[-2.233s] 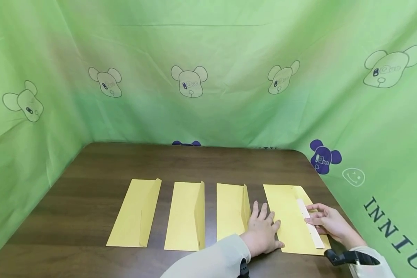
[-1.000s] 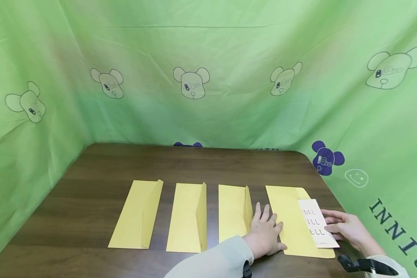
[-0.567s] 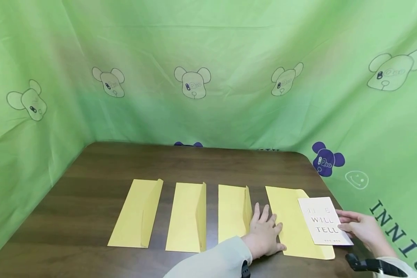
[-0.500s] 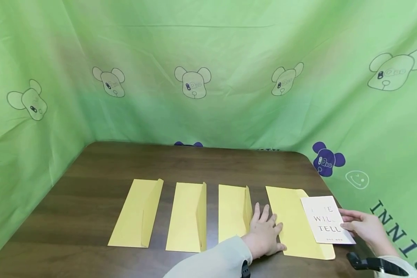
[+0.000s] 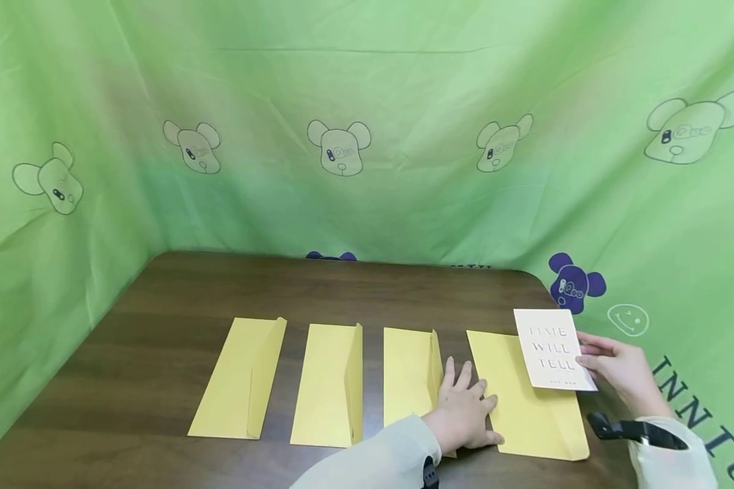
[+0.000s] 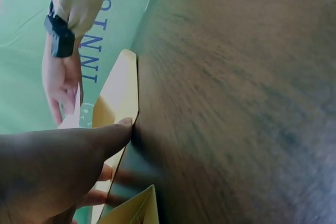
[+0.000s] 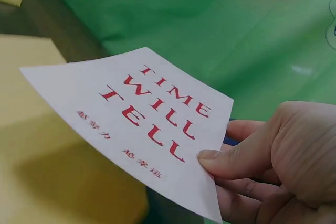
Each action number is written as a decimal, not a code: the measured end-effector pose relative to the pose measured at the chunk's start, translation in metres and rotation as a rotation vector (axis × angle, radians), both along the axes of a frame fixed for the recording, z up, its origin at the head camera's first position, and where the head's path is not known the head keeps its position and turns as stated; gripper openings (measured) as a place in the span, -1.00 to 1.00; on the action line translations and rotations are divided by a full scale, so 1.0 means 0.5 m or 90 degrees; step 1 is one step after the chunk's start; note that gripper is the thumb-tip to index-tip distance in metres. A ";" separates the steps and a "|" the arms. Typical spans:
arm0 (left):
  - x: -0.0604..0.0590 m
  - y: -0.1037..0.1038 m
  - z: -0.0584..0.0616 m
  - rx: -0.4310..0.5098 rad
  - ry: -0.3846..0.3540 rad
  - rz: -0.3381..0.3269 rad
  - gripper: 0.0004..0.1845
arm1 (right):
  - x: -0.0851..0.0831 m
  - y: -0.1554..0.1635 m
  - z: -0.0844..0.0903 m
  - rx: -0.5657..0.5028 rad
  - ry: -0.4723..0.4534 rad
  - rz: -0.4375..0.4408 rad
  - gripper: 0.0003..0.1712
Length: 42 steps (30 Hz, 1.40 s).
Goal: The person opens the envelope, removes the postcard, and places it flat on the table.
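At the bottom centre of the head view the left hand (image 5: pixel 465 414) lies flat with straight fingers, pressing the left edge of the rightmost envelope (image 5: pixel 526 401) against the table (image 5: pixel 159 353). The left wrist view shows its fingertips (image 6: pixel 123 124) on that envelope's edge (image 6: pixel 118 95), where it meets the wood. That envelope lies flat at lower right of the head view. Just above and right of it, the right hand (image 5: pixel 620 370) pinches a white card (image 5: pixel 553 350) by its right edge, thumb on top and fingers beneath, as the right wrist view shows (image 7: pixel 262 166). The card (image 7: pixel 142 124), printed "TIME WILL TELL" in red, is lifted above the envelope's far right corner. Three more yellow envelopes (image 5: pixel 330 384) lie in a row toward the left, their flaps standing up. Behind the table hangs a green cloth (image 5: pixel 367 136) printed with bear heads.
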State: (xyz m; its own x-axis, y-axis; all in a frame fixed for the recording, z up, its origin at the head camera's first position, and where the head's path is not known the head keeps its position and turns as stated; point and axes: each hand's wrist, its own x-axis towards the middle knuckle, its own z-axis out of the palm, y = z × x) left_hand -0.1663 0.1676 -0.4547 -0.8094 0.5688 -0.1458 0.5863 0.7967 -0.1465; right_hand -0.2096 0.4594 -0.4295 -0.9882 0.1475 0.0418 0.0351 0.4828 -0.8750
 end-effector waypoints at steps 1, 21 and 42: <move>-0.001 -0.001 -0.001 0.000 -0.002 0.001 -0.30 | -0.011 -0.008 -0.004 -0.039 0.006 0.000 -0.46; 0.014 0.006 0.000 0.026 0.017 -0.032 -0.33 | -0.151 -0.074 -0.016 -0.302 0.050 0.027 -0.49; 0.002 -0.014 -0.006 0.034 0.016 -0.032 -0.32 | -0.254 -0.147 -0.046 -0.091 0.018 -0.104 -0.42</move>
State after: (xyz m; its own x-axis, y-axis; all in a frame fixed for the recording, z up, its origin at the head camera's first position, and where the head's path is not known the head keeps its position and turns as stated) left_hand -0.1653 0.1606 -0.4575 -0.7828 0.6151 -0.0939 0.6223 0.7736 -0.1200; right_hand -0.3368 0.3857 -0.4525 -0.9496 0.3114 0.0358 0.0773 0.3432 -0.9361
